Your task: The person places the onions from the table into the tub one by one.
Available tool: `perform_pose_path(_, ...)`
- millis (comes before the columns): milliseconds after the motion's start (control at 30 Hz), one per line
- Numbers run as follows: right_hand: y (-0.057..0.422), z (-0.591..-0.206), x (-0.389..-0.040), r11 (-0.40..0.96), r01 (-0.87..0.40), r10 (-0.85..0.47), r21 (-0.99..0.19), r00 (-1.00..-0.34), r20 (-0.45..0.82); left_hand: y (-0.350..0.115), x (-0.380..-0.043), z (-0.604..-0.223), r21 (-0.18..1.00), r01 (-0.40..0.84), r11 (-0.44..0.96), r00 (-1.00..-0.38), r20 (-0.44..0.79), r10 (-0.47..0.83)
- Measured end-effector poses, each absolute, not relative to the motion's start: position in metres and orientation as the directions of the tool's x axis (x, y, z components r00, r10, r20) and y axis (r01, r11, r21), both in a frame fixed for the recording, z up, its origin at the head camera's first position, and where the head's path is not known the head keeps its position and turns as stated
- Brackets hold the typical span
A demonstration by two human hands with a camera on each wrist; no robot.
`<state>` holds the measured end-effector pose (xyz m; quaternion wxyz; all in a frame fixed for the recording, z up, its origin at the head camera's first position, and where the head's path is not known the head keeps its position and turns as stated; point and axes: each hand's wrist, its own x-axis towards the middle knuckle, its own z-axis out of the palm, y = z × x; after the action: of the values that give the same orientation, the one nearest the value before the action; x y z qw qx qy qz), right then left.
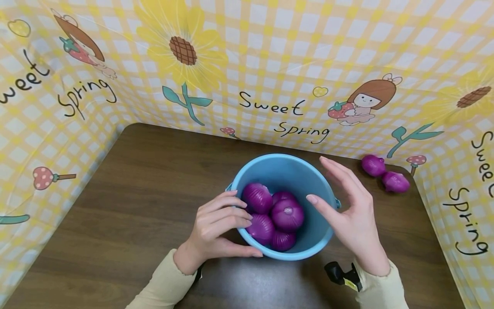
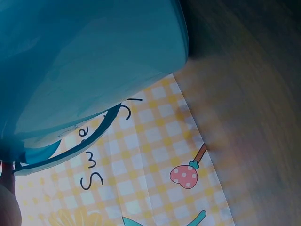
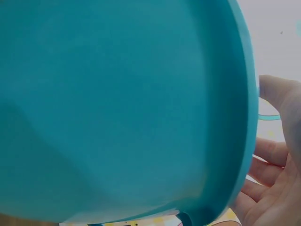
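Note:
A light-blue bucket (image 1: 285, 256) with several purple onions (image 1: 287, 214) inside is at the middle of the table. My left hand (image 1: 216, 225) holds the bucket's left rim, its fingertips reaching over the edge beside the onions and its thumb along the front. On the other side, my right hand (image 1: 355, 214) is spread at the right rim, with its thumb over the opening and its fingers outside. The right wrist view shows this hand (image 3: 275, 174) beside the rim. In the left wrist view, the bucket's wall (image 2: 94, 61) fills the upper left.
Two more purple onions (image 1: 373, 165) lie at the table's back right corner. The brown wooden table (image 1: 154, 184) is bordered by a yellow checked cloth (image 1: 262, 77) at the back and sides. The bucket's handle (image 2: 80, 149) hangs along its far side.

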<state>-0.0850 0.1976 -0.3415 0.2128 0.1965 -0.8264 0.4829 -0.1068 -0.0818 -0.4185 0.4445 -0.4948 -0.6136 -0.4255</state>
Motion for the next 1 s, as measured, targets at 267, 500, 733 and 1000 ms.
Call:
perform_pose_path(267,0.203,-0.342,-0.084,0.472,-0.505,-0.103,-0.722,-0.845,0.524,-0.082,-0.107,-0.419,0.087,0.986,0.143,-0.119,0.965,0.232)
perform_pose_path(500,0.206,-0.340,-0.084,0.464,-0.522,-0.085,-0.715,-0.830,0.551,-0.082,-0.106,-0.420,0.091,0.985,0.146,-0.123,0.965,0.231)
perform_pose_path(733,0.209,-0.338,-0.084,0.466,-0.521,-0.063,-0.715,-0.825,0.561,-0.082,-0.106,-0.420,0.092,0.985,0.147,-0.124,0.965,0.231)
perform_pose_path(1000,0.219,-0.338,-0.085,0.465,-0.492,-0.044,-0.736,-0.843,0.536,-0.082,-0.106,-0.420,0.098,0.984,0.150,-0.132,0.964,0.232)
